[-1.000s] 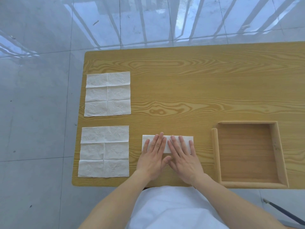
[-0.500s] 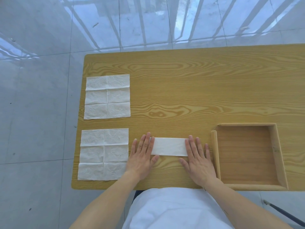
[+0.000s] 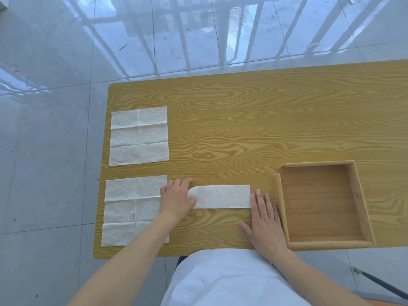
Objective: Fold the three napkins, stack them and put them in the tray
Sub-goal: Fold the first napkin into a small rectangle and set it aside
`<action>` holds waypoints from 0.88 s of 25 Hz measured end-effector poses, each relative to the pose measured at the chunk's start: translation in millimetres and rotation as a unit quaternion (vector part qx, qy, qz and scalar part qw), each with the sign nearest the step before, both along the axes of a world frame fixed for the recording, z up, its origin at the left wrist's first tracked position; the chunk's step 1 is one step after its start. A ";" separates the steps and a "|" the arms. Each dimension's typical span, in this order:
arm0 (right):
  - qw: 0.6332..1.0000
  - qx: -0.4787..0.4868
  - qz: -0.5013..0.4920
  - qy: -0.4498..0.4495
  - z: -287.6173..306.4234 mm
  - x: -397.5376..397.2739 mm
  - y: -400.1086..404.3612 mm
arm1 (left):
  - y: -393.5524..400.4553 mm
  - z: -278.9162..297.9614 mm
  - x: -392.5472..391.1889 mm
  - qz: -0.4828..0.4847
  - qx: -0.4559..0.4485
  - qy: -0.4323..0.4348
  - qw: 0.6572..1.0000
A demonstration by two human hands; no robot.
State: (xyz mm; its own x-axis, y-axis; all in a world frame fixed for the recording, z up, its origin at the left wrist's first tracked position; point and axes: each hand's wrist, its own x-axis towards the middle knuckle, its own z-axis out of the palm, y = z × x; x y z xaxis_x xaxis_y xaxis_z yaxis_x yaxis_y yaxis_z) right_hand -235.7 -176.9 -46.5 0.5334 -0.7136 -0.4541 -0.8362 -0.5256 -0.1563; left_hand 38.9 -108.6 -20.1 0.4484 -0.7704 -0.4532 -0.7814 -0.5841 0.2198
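A white napkin folded into a long strip lies near the table's front edge, between my hands. My left hand holds the strip's left end, which curls up off the wood. My right hand lies flat on the table, fingers straight, fingertips at the strip's right end. Two unfolded white napkins lie at the left: one at the front, partly under my left wrist, and one farther back. The square wooden tray sits at the front right with nothing in it.
The wooden table ends at the left just beyond the napkins and at the front near my body. Glossy grey floor tiles lie beyond it. A dark rod shows at the lower right, off the table.
My hands slid apart from the strip's middle to its two ends. Now my left hand has lifted the strip's left end, and my right hand rests at the right end.
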 end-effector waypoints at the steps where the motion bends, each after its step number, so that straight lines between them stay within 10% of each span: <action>1: 1.000 -0.001 -0.001 0.002 0.3 0.0 0.0 | -4.1 1.2 0.3 0.016 0.008 0.010 1.000; 10: 1.000 -0.004 -0.009 0.001 3.6 2.8 -1.9 | 0.5 12.2 10.4 0.226 0.008 0.188 0.956; 22: 0.999 -0.003 -0.035 -0.006 10.7 3.7 -0.7 | -34.6 47.3 -63.6 0.215 -0.119 0.276 0.929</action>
State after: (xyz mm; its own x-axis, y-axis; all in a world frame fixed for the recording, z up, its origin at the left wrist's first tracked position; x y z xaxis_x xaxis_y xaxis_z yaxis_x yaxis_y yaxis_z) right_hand -232.0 -177.6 -35.8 0.4870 -0.7526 -0.4432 -0.8694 -0.4665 -0.1631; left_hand -24.7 -143.2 27.1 0.4871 -0.6816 -0.5461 -0.2168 -0.7000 0.6804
